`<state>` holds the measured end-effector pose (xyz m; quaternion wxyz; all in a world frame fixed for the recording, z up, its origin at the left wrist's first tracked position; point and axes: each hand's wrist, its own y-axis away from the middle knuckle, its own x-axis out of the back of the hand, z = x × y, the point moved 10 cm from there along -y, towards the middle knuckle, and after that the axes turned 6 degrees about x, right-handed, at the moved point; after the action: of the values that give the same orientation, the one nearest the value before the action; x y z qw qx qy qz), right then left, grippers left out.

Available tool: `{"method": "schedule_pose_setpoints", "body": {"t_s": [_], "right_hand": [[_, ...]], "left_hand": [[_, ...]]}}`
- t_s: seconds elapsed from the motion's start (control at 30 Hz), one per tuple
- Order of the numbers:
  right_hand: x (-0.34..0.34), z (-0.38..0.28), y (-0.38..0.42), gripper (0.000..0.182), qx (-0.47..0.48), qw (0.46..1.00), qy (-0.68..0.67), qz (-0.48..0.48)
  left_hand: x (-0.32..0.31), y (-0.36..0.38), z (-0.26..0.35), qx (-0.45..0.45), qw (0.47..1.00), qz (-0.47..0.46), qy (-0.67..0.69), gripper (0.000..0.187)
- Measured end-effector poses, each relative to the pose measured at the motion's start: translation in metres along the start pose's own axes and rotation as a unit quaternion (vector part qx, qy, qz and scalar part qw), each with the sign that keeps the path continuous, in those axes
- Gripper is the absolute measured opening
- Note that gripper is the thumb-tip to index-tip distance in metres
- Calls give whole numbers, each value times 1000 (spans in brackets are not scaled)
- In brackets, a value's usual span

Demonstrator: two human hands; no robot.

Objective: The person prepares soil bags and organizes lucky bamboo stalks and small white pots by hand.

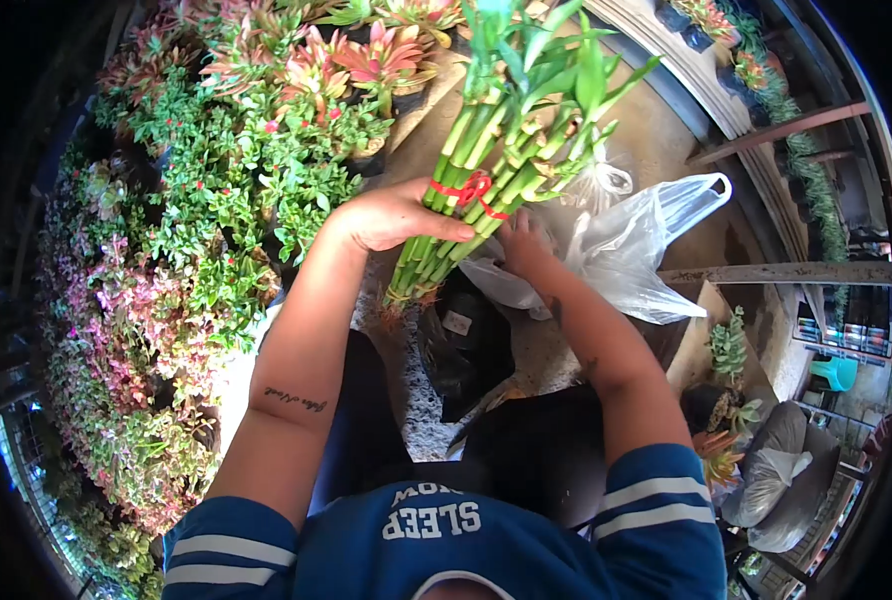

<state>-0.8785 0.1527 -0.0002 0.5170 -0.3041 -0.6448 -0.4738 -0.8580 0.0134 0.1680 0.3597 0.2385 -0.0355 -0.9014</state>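
Note:
My left hand (401,215) is wrapped round a bundle of green bamboo stalks (481,165) just below a red tie (473,190). The bundle is tilted, its leafy tops toward the upper right and its roots (394,308) at the lower left. My right hand (526,243) is partly behind the stalks, beside a clear plastic bag (616,245); its fingertips are hidden. A second knotted clear bag (601,183) lies behind the first. Under the stalks is a black plastic bag (481,345) with a small white label.
Dense potted plants (226,190) with green, pink and red leaves fill the left side. Wooden beams (776,272) cross at the right. Grey filled bags (781,475), succulents (728,345) and a teal container (834,373) are at the lower right.

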Motion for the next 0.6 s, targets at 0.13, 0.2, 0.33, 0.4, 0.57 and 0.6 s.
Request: {"method": "schedule_pose_setpoints", "body": {"t_s": [0.13, 0.2, 0.33, 0.4, 0.57, 0.6], "right_hand": [[-60, 26, -18, 32, 21, 988, -108, -111], [-13, 32, -36, 22, -11, 986, -168, -10], [90, 42, -39, 13, -8, 921, -341, 190], [107, 47, -38, 12, -18, 905, -373, 202], [112, 46, -34, 11, -27, 869, -461, 178], [104, 35, -34, 13, 4, 904, -403, 139]], "left_hand": [[6, 4, 1, -3, 1000, 23, 8, 41], [5, 5, 2, 3, 999, 26, 19, 42], [12, -1, 2, -15, 998, 55, 34, 42], [9, -1, 10, -29, 998, 50, 35, 42], [12, -1, 18, -61, 996, 52, 31, 42], [13, -1, 17, -63, 996, 52, 32, 42]]}}
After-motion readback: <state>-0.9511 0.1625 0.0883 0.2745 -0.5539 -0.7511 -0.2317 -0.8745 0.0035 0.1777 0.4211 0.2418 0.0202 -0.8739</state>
